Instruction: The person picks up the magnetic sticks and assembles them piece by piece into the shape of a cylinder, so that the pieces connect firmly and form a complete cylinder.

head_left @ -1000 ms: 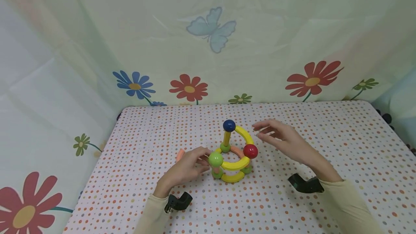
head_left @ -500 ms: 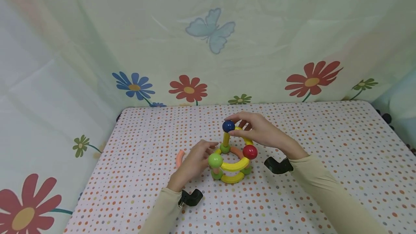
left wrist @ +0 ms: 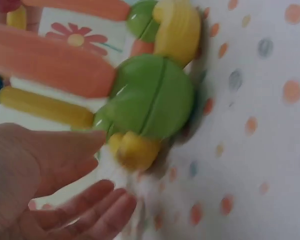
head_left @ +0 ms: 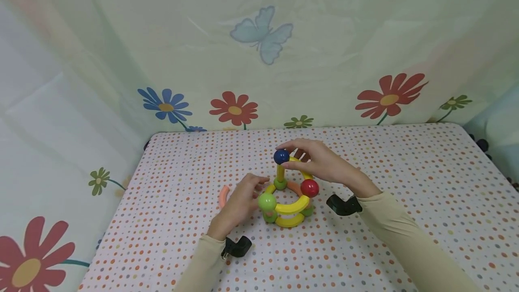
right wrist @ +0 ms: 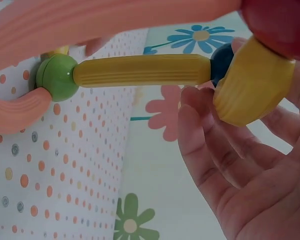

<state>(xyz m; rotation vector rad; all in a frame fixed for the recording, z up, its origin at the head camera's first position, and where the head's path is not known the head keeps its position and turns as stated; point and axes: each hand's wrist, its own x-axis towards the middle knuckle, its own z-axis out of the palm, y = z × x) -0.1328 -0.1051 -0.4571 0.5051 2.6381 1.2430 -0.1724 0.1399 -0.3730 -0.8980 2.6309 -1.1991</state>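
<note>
A frame of magnetic-looking balls and rods stands mid-table. My right hand (head_left: 320, 160) pinches the dark blue ball (head_left: 280, 156) at its top, thumb in front and finger behind. That ball sits on an upright yellow stick (right wrist: 140, 70) above a green ball (right wrist: 57, 77). At the left side of the frame, my left hand (head_left: 239, 198) is held with loose fingers behind the light green ball (head_left: 267, 201). In the left wrist view its thumb lies close to a lower green ball (left wrist: 152, 100) and a yellow piece (left wrist: 135, 151); whether it touches them is unclear.
A red ball (head_left: 310, 188) and a curved yellow bar (head_left: 293, 206) form the frame's near right side. One loose curved orange piece (head_left: 223, 196) lies left of my left hand. The dotted tabletop (head_left: 405, 161) ends at a flowered curtain (head_left: 324, 57).
My right hand has come in from the right and taken hold of the dark blue ball. The left hand has shifted slightly upward and rightward beside the frame.
</note>
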